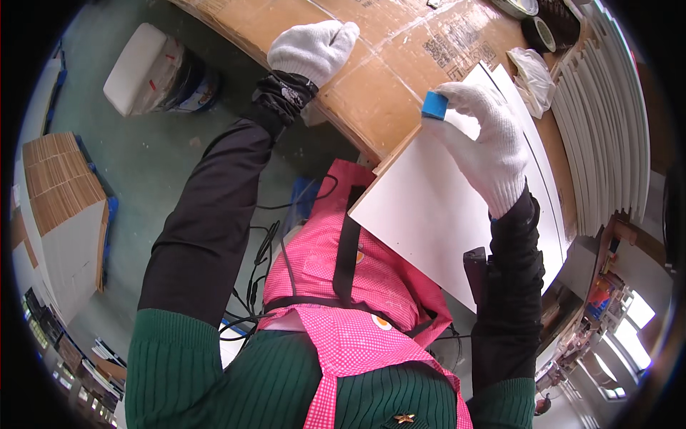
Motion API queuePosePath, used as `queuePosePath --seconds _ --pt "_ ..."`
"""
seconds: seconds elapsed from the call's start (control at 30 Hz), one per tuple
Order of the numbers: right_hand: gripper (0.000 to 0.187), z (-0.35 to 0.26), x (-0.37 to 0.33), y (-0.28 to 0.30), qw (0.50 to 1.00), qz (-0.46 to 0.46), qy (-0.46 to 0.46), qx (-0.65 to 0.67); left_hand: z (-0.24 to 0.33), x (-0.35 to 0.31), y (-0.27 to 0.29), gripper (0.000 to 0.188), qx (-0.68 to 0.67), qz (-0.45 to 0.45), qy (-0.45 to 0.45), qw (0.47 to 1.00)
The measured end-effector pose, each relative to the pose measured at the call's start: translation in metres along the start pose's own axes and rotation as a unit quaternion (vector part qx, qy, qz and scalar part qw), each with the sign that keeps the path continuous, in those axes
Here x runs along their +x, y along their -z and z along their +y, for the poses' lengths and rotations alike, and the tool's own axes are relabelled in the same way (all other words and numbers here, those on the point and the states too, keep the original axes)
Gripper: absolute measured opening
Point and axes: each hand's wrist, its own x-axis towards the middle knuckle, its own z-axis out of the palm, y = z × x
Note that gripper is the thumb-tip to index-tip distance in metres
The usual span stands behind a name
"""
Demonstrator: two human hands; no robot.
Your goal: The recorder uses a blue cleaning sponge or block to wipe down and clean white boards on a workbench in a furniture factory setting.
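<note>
My right hand (493,143), in a white knitted glove, pinches a small blue block (434,105) between thumb and fingers. It is over a white flat board (436,207), which lies at the right part of the worktable. At the table's left edge is my left hand (313,51), also gloved in white. Its fingers are curled closed, and whatever they may hold is hidden from view.
The worktable (389,50) is covered with brown cardboard and clear tape. Many white panels (600,129) stand in a row at the right, near a crumpled white cloth (532,79) and tape rolls (539,34). A bucket (187,82) and stacked cardboard (61,186) are at left; black cables (261,261) hang below.
</note>
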Motion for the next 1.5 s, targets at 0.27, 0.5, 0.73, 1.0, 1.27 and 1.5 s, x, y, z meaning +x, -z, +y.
queuePosePath --seconds 0.27,0.5,0.73,1.0,1.27,1.5 --pt "0.038 0.001 0.001 -0.002 0.994 0.026 -0.055 0.086 0.001 0.002 0.001 0.04 -0.001 -0.017 0.011 1.0" --pt "0.037 0.005 -0.002 -0.007 0.995 0.013 -0.018 0.095 0.003 0.001 0.001 0.039 0.001 -0.016 0.003 1.0" --pt "0.035 -0.003 0.003 -0.007 0.996 -0.003 -0.023 0.086 0.001 0.0 0.002 0.04 0.001 -0.024 0.013 1.0" --pt "0.032 -0.001 0.002 -0.012 0.988 -0.02 -0.027 0.15 0.004 0.001 0.003 0.041 0.002 -0.018 0.007 1.0" --pt "0.03 0.001 -0.009 0.014 0.916 0.154 -0.25 0.274 0.003 0.0 0.001 0.042 -0.021 0.004 -0.007 1.0" --pt "0.043 0.038 -0.042 0.004 0.698 0.12 -0.229 0.667 0.002 0.0 0.003 0.041 -0.012 0.002 -0.009 1.0"
